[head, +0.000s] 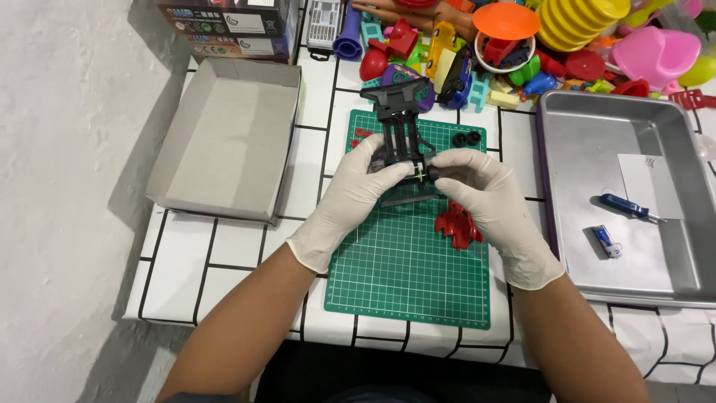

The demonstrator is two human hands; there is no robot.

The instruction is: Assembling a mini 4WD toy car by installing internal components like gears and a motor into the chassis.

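A: What was the biggest thing near the hands?

B: The steel tray [567, 186], just right of the right hand [485, 198]. It held a blue screwdriver [625, 207], a small blue-and-white item [606, 240] and a white paper slip [647, 175], probably parked there so they would not roll off.

A: And to the left?

B: An open grey carton [224, 142] lay left of the left hand [356, 195]. Beyond it stood two stacked dark boxes [227, 26] with white label patches. A heap of bright toys [537, 45] lay beyond both hands.

A: Under them?

B: A green mat [406, 276], likely to protect the table [186, 276].

A: What did the hands hold?

B: Both, in white gloves, were closed on a black frame [403, 127] between them, held above the mat. The left gripped its side; the right pinched at its middle, seemingly steadying it for fitting.

A: Small bits?

B: A red part [456, 227] lay just under the right hand, two black wheels [467, 139] beyond it, and red pieces [361, 136] beyond the left.
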